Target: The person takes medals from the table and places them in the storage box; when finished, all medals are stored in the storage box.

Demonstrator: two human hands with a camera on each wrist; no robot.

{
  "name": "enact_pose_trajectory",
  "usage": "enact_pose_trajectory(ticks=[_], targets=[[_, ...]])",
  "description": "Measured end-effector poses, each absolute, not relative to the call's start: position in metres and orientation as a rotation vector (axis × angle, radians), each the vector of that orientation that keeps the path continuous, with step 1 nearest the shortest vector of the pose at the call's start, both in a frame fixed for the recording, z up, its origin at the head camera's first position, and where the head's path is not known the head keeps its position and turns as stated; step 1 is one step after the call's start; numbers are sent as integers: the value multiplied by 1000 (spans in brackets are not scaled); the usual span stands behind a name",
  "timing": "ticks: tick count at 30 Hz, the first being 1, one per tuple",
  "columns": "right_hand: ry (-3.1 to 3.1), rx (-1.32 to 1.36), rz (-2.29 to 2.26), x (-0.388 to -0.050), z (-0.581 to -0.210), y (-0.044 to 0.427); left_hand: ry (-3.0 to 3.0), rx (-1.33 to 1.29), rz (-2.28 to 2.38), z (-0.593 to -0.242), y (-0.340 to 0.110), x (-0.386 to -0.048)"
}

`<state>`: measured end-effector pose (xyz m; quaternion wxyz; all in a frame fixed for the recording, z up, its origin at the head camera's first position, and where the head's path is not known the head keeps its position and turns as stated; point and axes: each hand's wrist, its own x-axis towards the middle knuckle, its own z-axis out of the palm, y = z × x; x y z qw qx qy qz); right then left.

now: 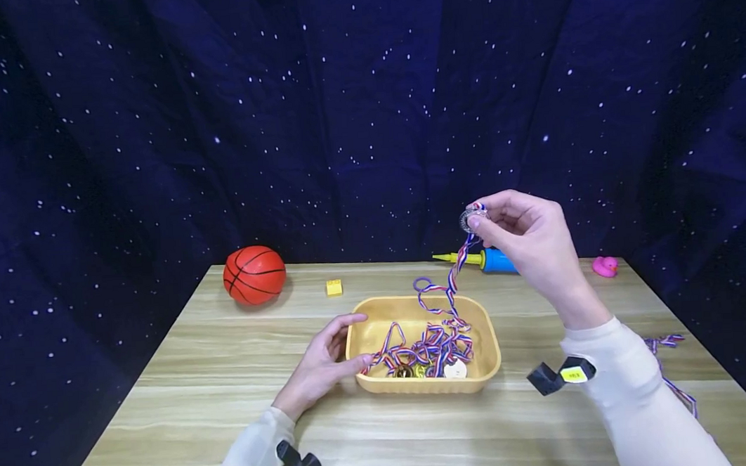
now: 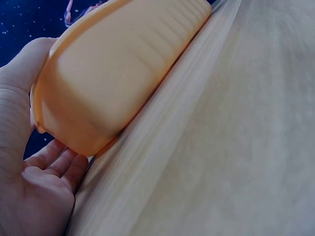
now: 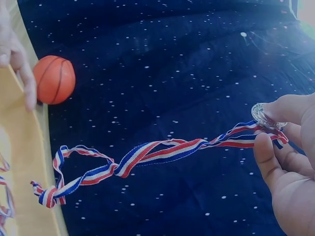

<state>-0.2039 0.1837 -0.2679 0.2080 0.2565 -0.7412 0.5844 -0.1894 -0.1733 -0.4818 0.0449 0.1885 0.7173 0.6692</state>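
Observation:
A silver medal [image 1: 471, 219] is pinched between the thumb and fingers of my right hand [image 1: 535, 245], raised above the table. Its red, white and blue ribbon [image 3: 162, 151] hangs twisted, with knots and a loop, down to the yellow plastic basin [image 1: 419, 384]. My left hand [image 1: 317, 368] holds the basin's left end, thumb at the rim and fingers around the outer side. Inside the basin lie tangled striped ribbons [image 1: 438, 342], a dark gold medal [image 1: 403, 371] and a pale round medal [image 1: 455, 369]. In the left wrist view the basin's wall [image 2: 108, 73] hides its contents.
Along the table's back stand a red basketball [image 1: 254, 275], a yellow toy brick [image 1: 334, 288], a purple ring [image 1: 422, 284], a blue and yellow hand pump [image 1: 496, 260] and a pink rubber duck [image 1: 605, 266]. More striped ribbon [image 1: 670, 340] lies at the right, partly behind my right sleeve.

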Motion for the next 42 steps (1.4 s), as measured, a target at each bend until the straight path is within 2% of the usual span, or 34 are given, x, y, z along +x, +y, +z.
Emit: enact_pose_trajectory(ticks=[22, 42], targets=[[-2225, 723, 1754, -200, -342, 167, 2187, 585, 2051, -483, -174, -190], [-2564, 614, 1806, -197, -385, 163, 2185, 556, 2055, -482, -173, -189]])
